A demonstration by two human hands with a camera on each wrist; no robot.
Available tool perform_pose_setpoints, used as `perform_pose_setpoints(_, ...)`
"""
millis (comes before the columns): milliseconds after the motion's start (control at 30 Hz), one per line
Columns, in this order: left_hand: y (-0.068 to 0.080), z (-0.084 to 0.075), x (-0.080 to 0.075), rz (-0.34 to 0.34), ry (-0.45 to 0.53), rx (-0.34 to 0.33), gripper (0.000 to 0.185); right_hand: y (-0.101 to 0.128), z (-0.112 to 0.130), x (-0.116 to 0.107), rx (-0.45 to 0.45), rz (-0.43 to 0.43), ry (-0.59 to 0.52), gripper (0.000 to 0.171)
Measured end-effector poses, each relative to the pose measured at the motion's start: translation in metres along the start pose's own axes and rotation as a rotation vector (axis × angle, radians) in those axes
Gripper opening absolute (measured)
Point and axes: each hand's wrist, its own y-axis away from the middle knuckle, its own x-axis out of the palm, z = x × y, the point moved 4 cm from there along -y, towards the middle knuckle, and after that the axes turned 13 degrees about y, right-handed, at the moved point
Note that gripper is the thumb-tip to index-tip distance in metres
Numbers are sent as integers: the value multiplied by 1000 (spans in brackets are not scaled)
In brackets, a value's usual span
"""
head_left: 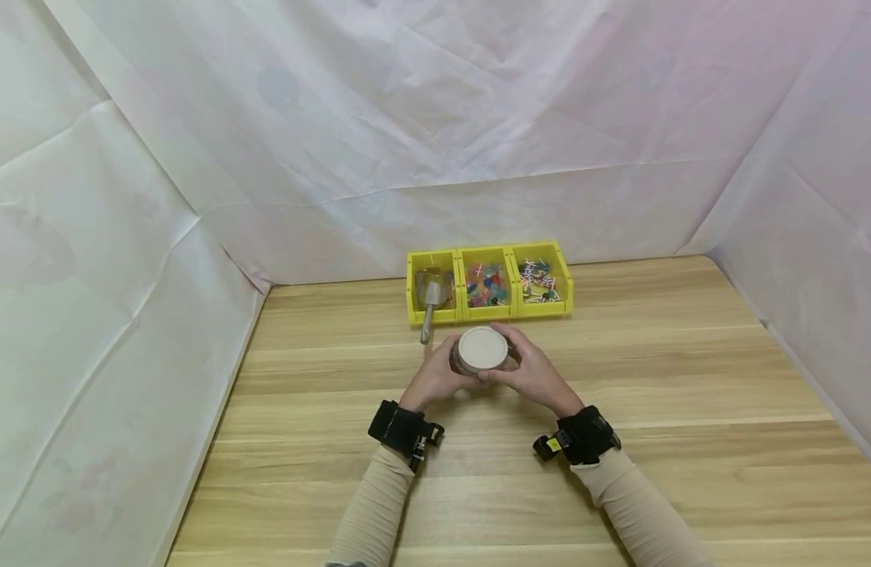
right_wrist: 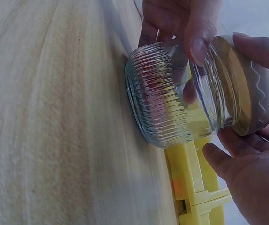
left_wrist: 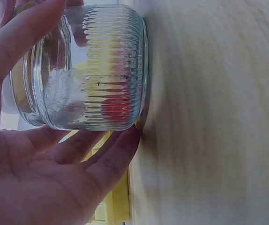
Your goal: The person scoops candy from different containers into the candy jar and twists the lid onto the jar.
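A ribbed glass jar (head_left: 480, 356) (left_wrist: 97, 70) (right_wrist: 165, 101) stands upright on the wooden table (head_left: 620, 378), just in front of the yellow bins. It looks empty. A round pale lid (head_left: 482, 346) (right_wrist: 249, 89) with a grey band sits on its mouth. My left hand (head_left: 441, 372) (left_wrist: 73, 140) wraps round the glass body, thumb on one side and fingers on the other. My right hand (head_left: 529, 368) (right_wrist: 240, 140) grips the lid's rim from the right, one finger lying over its edge.
Three joined yellow bins (head_left: 488, 283) stand behind the jar. The left bin holds a metal scoop (head_left: 430, 303) whose handle sticks out toward me. The other two hold small colourful pieces. White sheeting walls the table at the back and sides.
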Motion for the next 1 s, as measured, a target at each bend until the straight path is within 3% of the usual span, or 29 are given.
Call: perform_pose_setpoints(1000, 3, -3, 3, 63, 28, 20, 83, 3, -2, 6, -4, 40, 47, 84)
